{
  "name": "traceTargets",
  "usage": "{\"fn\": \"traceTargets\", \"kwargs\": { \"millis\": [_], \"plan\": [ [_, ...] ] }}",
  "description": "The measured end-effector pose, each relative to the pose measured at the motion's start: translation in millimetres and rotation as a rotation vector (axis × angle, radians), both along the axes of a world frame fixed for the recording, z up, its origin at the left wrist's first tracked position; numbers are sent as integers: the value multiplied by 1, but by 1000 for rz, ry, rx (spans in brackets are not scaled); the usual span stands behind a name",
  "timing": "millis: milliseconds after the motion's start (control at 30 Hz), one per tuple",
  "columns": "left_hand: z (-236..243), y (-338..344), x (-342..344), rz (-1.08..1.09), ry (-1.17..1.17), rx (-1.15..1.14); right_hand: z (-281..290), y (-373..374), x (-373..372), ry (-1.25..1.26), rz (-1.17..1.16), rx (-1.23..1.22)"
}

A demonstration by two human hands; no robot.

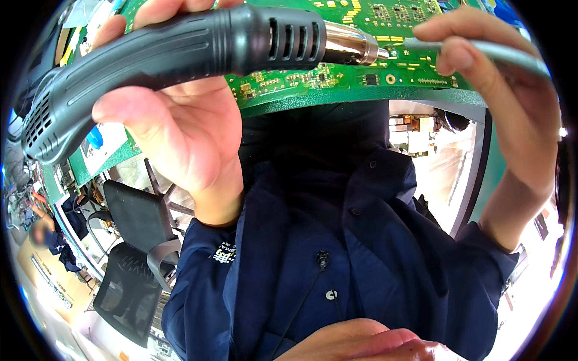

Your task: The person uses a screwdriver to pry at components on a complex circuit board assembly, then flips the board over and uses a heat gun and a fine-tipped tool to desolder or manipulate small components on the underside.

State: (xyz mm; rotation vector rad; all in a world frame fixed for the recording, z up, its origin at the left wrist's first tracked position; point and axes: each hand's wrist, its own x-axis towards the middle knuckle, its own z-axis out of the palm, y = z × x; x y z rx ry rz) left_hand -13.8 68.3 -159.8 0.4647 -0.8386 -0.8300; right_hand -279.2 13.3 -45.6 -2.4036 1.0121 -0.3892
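Observation:
My left hand [192,132] is closed around the black hot-air gun [180,51], its thumb below the curved handle and its fingers over the top. The gun's silver nozzle [352,45] points right, its narrow tip over the green circuit board [343,75]. Thumb and fingers of my right hand [512,90] pinch a slim grey pen-shaped tool [500,53]. That tool's end is close to the nozzle tip, above the board; its exact kind cannot be made out. Small chips and gold pads cover the board.
The green bench mat [301,102] runs along the near bench edge, just in front of my body. Black mesh chairs [135,210] stand at the left. Farther left, another person [60,246] is by a bench. A blue object [94,137] lies below the gun's rear end.

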Motion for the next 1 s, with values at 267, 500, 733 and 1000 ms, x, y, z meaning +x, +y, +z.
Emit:
{"fn": "traceTargets", "kwargs": {
  "millis": [267, 500, 733, 1000],
  "plan": [
    [7, 0, -9, 58, -4, 25, 13, -32, 29, 104, 91, 5],
    [6, -1, -10, 14, 28, 4, 25, -18, 54, 265, -49, -78],
    [6, 0, -10, 6, 32, 4, 37, -46, 71, 438, -80, 227],
    [6, -1, -12, 5, 30, -2, 22, -50, 49, 321, 22, 151]
  ]
}}
